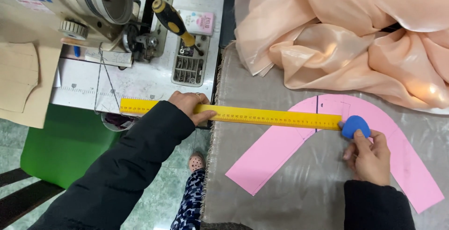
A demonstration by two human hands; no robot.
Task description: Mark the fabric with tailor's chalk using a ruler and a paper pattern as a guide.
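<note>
My left hand presses a long yellow ruler flat, gripping it near its left part at the edge of the grey fabric. The ruler's right end lies across a curved pink paper pattern spread on that fabric. My right hand holds a blue piece of tailor's chalk against the ruler's right end, on the pink pattern. A ring shows on my left hand.
A sewing machine stands at the upper left on a white table, with a yellow-handled screwdriver and a small tray of parts. Peach satin cloth is heaped at the upper right. A green panel sits below the machine table.
</note>
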